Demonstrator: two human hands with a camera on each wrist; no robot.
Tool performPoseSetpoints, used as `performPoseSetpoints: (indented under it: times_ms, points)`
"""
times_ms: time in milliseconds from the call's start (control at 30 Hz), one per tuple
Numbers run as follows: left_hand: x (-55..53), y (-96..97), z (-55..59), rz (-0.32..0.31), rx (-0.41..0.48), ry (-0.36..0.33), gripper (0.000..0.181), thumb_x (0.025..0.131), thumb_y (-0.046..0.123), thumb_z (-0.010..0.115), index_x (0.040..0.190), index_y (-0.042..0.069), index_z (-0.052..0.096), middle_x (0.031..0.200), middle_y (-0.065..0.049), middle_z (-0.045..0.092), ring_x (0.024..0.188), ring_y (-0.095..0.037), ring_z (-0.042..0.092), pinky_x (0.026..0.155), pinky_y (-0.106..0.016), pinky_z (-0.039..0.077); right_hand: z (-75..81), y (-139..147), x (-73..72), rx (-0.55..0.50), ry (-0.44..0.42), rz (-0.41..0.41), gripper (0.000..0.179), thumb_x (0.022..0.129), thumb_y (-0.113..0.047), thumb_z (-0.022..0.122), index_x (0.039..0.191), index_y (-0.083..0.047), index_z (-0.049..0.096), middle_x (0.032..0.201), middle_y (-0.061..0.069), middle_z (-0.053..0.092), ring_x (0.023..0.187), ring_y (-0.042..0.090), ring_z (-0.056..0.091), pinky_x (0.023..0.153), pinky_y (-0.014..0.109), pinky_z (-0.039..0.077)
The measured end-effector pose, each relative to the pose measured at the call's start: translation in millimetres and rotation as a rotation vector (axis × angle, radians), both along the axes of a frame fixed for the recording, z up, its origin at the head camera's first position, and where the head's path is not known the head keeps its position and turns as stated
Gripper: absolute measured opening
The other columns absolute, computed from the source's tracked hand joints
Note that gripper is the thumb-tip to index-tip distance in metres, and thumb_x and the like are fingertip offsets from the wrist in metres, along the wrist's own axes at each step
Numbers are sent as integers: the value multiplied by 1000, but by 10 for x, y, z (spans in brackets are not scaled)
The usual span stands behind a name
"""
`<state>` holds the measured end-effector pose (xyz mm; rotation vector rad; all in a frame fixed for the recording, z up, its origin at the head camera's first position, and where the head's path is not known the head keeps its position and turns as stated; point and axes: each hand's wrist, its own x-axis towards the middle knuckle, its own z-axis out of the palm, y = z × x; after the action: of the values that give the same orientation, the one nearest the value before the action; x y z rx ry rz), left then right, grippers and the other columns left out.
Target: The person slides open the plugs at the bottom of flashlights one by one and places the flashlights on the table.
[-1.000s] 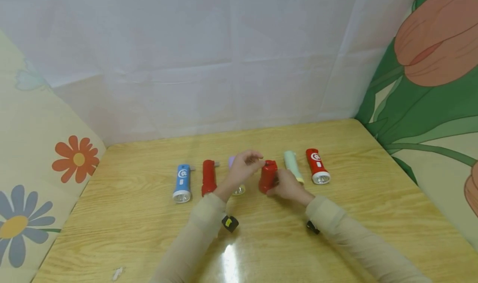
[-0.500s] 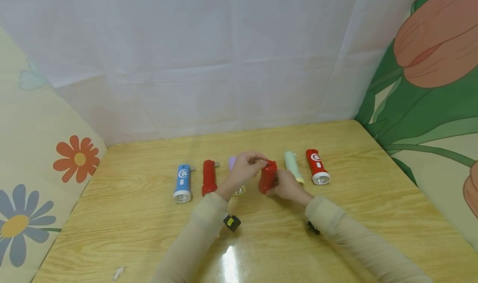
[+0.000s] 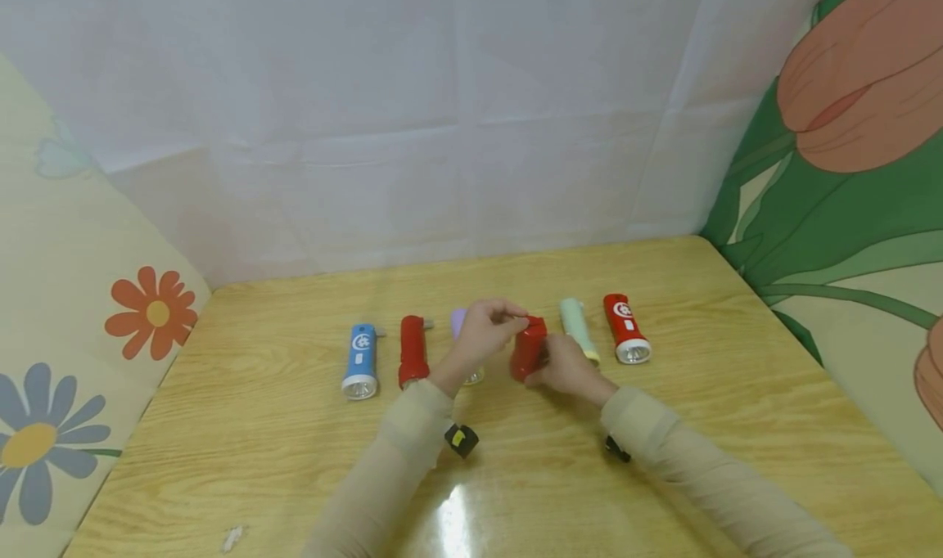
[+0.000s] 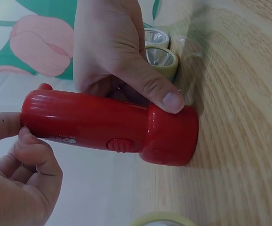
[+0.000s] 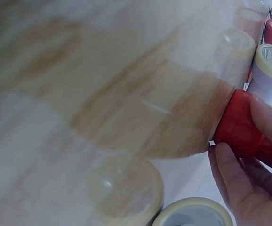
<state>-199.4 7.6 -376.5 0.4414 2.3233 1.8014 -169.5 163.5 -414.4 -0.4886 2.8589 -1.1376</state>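
Observation:
A red flashlight stands on its head on the wooden table, tail end up. My right hand grips it low, the thumb lying over the wide head in the left wrist view, where a ribbed switch on the flashlight also shows. At the tail end, the thumb and forefinger of my left hand pinch the rim, and its other fingers curl in. Just left of it lies a purple flashlight, partly hidden behind the left hand. On the right is a mint green flashlight.
A blue flashlight and another red flashlight, each with a small plug sticking out, lie at the left. A red and white flashlight lies at the far right. Behind the table hangs a white cloth.
My left hand has shifted slightly to the right, its fingertips now closer on the flashlight's tail end. The right hand and the red flashlight have hardly moved.

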Motion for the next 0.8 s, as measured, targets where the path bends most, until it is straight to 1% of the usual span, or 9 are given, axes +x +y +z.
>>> performPoseSetpoints:
  times_ms: [133,333,467,633,800]
  points:
    - [9,8,12,2,-4,15,13,83,7,64,94,1,67,68,-1,58,55,-8,45,47,-18,40,0,7,-5,10,-9,-4,36,60,1,79,91,5,62,84,15,66,77,25,63,73,37,52]
    - [5,17,9,1,-24,60,12,82,6,65,92,0,67,74,-6,63,58,-8,49,49,-18,41,29,5,-4,19,-36,-16,37,60,0,80,92,6,62,85,14,66,79,26,62,74,39,51]
    - [-5,22,2,4,-34,68,11,82,6,65,91,1,67,74,-5,64,59,-8,50,49,-18,41,43,-1,-3,16,-43,-19,38,61,0,80,93,7,62,85,15,66,79,26,62,75,39,51]
    - [-10,29,1,11,-40,76,11,81,7,66,90,1,67,72,-4,63,58,-8,50,49,-18,41,48,-5,-7,18,-32,-18,41,60,-1,80,94,7,61,85,15,65,79,26,62,75,39,51]
    - [-10,35,4,21,-42,84,10,81,7,67,88,1,67,71,-5,63,60,-8,51,52,-18,41,48,-3,-10,14,-17,1,46,60,-1,81,99,8,59,89,16,65,82,27,61,77,40,50]
